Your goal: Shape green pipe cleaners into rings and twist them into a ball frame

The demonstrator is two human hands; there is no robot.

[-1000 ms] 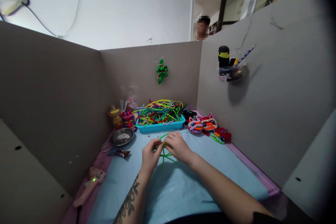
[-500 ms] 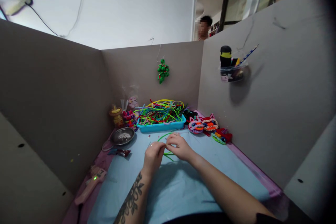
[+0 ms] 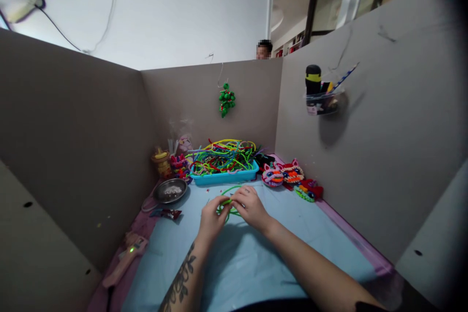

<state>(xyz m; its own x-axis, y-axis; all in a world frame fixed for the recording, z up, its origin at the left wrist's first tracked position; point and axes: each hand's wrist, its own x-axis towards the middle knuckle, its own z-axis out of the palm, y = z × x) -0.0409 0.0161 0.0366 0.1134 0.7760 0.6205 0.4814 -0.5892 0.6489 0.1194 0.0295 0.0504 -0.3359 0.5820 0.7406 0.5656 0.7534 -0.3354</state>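
Note:
Green pipe cleaners [image 3: 231, 188] curve between and around my two hands, just above the blue table cover. My left hand [image 3: 213, 215] pinches one part of the green pipe cleaners between thumb and fingertips. Close against it, my right hand [image 3: 251, 207] is closed on the same green strands, its fingertips nearly touching the left ones. Where the strands cross or join is partly hidden by the fingers. Beyond the hands stands a blue basket [image 3: 224, 178] heaped with pipe cleaners of many colours.
To the left are a metal bowl [image 3: 170, 191], a small wrapper [image 3: 166, 213] and a pink glue gun [image 3: 126, 258] with a lit green light. Fuzzy animal-face pieces [image 3: 273, 175] lie at the right. Grey partitions [image 3: 212, 107] enclose the table; a person's head [image 3: 263, 49] shows behind.
My hands have turned slightly, and more of the green strands now shows between the fingertips. Loose green ends below the hands have shifted. The person behind has moved left and lower.

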